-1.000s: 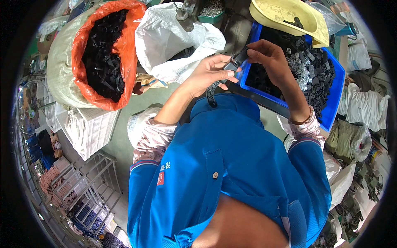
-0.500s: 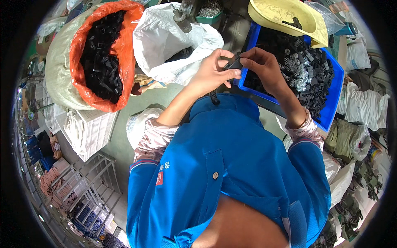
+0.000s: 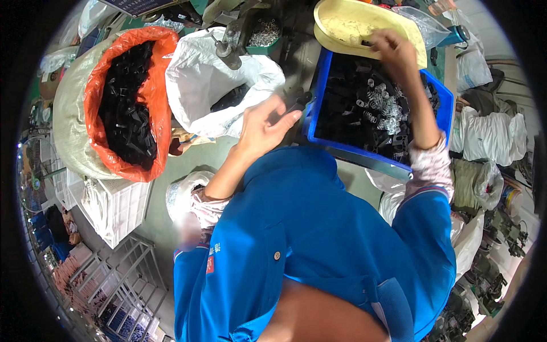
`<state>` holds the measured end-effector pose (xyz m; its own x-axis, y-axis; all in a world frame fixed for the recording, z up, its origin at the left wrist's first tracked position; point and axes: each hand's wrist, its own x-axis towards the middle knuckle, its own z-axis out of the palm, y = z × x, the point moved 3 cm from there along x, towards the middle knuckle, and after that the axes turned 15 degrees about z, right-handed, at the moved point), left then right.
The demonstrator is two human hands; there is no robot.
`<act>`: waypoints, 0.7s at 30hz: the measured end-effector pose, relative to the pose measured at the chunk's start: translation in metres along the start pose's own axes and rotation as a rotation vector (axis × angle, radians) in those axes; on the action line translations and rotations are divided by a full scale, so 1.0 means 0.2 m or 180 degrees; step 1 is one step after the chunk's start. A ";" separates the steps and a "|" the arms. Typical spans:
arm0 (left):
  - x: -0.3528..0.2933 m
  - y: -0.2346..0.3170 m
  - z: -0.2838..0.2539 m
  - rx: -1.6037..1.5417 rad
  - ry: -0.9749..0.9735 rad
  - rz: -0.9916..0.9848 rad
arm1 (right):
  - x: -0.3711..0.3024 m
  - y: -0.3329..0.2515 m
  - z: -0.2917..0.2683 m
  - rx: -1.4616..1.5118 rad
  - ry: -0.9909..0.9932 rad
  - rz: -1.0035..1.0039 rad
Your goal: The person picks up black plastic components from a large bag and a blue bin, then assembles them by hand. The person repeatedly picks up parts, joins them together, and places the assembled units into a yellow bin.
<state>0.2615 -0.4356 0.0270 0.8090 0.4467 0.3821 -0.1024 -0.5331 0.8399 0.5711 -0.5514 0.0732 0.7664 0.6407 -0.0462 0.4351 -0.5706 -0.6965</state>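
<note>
My left hand [image 3: 263,128] is closed, thumb and fingers around a small black plastic part [image 3: 301,102] whose shape is hard to make out. It hovers between the white sack [image 3: 194,102] and the blue bin [image 3: 311,128]. My right hand [image 3: 396,54] reaches over the yellow tray [image 3: 419,45], slightly blurred, with its fingers curled down. A dark bit [image 3: 366,43] shows beside those fingertips; whether they grip it is hidden. Below my right forearm, the blue bin holds black plastic parts [image 3: 342,108] and a heap of clear or silvery coil springs [image 3: 388,111].
An orange-lined sack [image 3: 94,122] full of black parts stands at left, on a white crate [image 3: 122,208]. A metal machine spindle [image 3: 228,54] hangs over the white sack. Behind it is a green box of small metal pieces [image 3: 264,35]. White bags [image 3: 498,134] lie at right.
My hands have parted. The right moved up and away to the yellow tray; the left stays by the bin's left edge with the black part. The view has shifted slightly.
</note>
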 end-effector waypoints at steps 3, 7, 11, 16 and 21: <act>0.01 0.01 -0.01 -0.0082 -0.0055 -0.0017 | 0.35 0.17 -0.18 -0.1530 0.0340 0.0089; 0.01 -0.01 -0.01 -0.0179 0.0271 0.0474 | 0.52 0.21 0.02 -0.2741 -0.0345 0.0219; 0.00 -0.02 -0.10 -0.0229 0.0351 0.0608 | 0.56 0.19 0.03 -0.2528 -0.0373 0.0217; 0.05 -0.09 -0.21 -0.0405 0.0527 0.0458 | 0.35 -0.09 -0.08 0.0650 -0.1309 0.0531; 0.15 -0.20 -0.27 -0.0710 0.0361 0.0163 | -0.06 -0.35 0.22 0.2650 -0.2363 0.0612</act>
<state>0.2589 -0.3615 0.0251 0.7306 0.5077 0.4566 -0.2769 -0.3910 0.8778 0.5107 -0.4963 0.0906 0.1959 0.8841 -0.4243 -0.3222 -0.3506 -0.8793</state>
